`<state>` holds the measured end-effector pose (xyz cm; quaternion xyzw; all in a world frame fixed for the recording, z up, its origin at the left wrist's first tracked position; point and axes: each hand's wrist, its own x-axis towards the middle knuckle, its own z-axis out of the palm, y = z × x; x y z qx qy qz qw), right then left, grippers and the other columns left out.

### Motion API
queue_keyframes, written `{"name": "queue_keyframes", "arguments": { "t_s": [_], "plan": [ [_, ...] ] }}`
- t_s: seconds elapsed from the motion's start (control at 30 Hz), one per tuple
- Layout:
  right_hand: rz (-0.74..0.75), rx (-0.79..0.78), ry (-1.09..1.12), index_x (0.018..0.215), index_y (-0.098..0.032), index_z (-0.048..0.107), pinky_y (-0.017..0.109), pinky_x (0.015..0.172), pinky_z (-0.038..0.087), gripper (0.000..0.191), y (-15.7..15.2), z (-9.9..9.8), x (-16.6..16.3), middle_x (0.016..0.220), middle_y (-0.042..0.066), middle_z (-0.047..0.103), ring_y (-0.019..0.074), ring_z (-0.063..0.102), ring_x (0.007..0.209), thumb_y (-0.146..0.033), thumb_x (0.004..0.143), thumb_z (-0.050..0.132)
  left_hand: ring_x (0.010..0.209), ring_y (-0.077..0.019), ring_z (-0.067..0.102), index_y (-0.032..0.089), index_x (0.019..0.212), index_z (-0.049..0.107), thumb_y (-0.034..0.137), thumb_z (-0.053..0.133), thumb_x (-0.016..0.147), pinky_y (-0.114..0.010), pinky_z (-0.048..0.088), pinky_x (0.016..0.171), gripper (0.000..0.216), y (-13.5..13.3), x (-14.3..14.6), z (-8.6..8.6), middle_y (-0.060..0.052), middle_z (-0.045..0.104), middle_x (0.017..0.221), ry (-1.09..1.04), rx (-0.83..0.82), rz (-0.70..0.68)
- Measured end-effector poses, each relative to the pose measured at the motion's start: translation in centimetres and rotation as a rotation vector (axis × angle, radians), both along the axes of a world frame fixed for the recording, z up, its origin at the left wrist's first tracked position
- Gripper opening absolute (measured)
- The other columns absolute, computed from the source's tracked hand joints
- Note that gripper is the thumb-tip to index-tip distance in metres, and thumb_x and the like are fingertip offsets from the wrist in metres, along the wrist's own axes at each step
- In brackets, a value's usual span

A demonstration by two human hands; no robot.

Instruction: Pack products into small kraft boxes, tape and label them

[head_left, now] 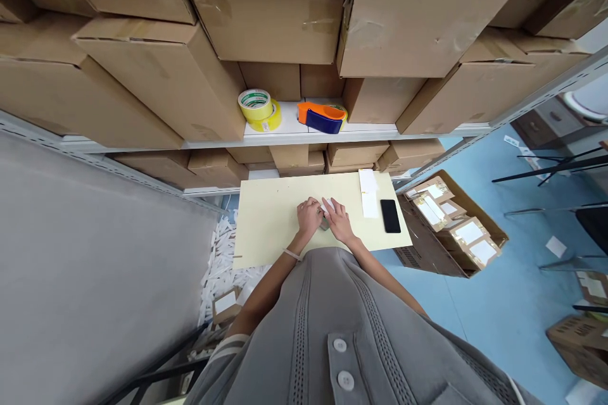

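My left hand [309,218] is over the pale yellow table board [266,215], its fingers curled and pressed together. What they hold is hidden. Close beside it, my right hand [339,221] has its fingers bent over a small white label [327,205], gripping it against a small greyish item [324,224]. Most of that item is covered by the hands, so its kind cannot be made out. To the right of my hands, strips of white label paper [368,193] lie near the board's far edge, and a black phone [390,216] rests beside them.
Cardboard boxes [266,6] fill the shelves ahead. Yellow tape rolls [260,111] and an orange-and-blue tape dispenser [323,118] sit on the white shelf [289,133]. A large carton [427,247] of labelled parcels stands right; discarded white strips [221,259] cover the floor left.
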<state>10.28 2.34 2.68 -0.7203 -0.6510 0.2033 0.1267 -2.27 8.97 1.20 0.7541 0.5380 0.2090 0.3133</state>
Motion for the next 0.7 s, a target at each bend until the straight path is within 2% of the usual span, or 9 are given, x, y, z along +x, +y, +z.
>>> {"name": "queue_keyframes", "arguments": {
  "t_s": [0.1,0.17,0.27,0.37,0.5,0.7],
  "plan": [
    [0.022,0.009,-0.031,0.153,-0.036,0.025,0.046,0.1,0.042,0.051,-0.1,-0.2,0.0,0.153,0.009,0.033,0.0263,0.031,0.133,-0.041,0.103,0.022,0.08,-0.0136,0.06,0.019,0.07,0.062,0.012,0.063,0.073,-0.027,0.046,0.075,0.008,0.5,0.1,-0.5,-0.001,0.061,0.092,-0.075,-0.151,0.077],
    [0.033,0.016,-0.049,0.153,-0.036,0.024,0.046,0.1,0.042,0.051,-0.3,-0.3,-0.1,0.154,0.009,0.031,0.0261,0.031,0.134,-0.04,0.103,0.023,0.076,-0.0123,0.059,0.019,0.067,0.061,0.012,0.062,0.072,-0.025,0.046,0.07,0.008,0.7,-0.2,-1.0,0.0,0.059,0.088,-0.157,-0.199,0.077],
    [0.032,0.027,-0.076,0.154,-0.036,0.023,0.045,0.101,0.041,0.051,-0.7,-0.6,-0.4,0.156,0.008,0.028,0.0262,0.029,0.135,-0.038,0.102,0.026,0.074,-0.0121,0.059,0.017,0.066,0.064,0.01,0.06,0.072,-0.025,0.047,0.071,0.011,0.8,-1.4,-1.7,-0.001,0.059,0.083,-0.264,-0.216,-0.031],
    [0.033,0.044,-0.133,0.154,-0.035,0.023,0.046,0.104,0.039,0.052,-0.9,-0.8,-0.8,0.158,0.009,0.024,0.0271,0.026,0.137,-0.035,0.102,0.029,0.081,-0.0139,0.063,0.017,0.075,0.07,0.013,0.059,0.075,-0.027,0.051,0.076,0.012,0.6,-3.2,-2.4,-0.004,0.065,0.091,-0.388,-0.27,-0.139],
    [0.055,0.054,-0.204,0.154,-0.034,0.025,0.045,0.102,0.041,0.053,-0.8,-0.7,-1.1,0.157,0.01,0.025,0.0287,0.028,0.135,-0.032,0.101,0.032,0.086,-0.0158,0.067,0.02,0.098,0.071,0.023,0.058,0.083,-0.033,0.054,0.082,0.021,-0.4,-5.0,-3.2,-0.008,0.068,0.111,-0.573,-0.332,-0.052],
    [0.066,0.051,-0.247,0.154,-0.035,0.021,0.047,0.093,0.046,0.053,-0.5,-0.3,-1.2,0.152,0.013,0.033,0.0301,0.035,0.127,-0.034,0.102,0.029,0.085,-0.0155,0.068,0.02,0.109,0.067,0.025,0.058,0.084,-0.031,0.056,0.08,0.027,-1.7,-4.1,-3.5,-0.009,0.068,0.114,-0.551,-0.324,-0.01]
  ]
}}
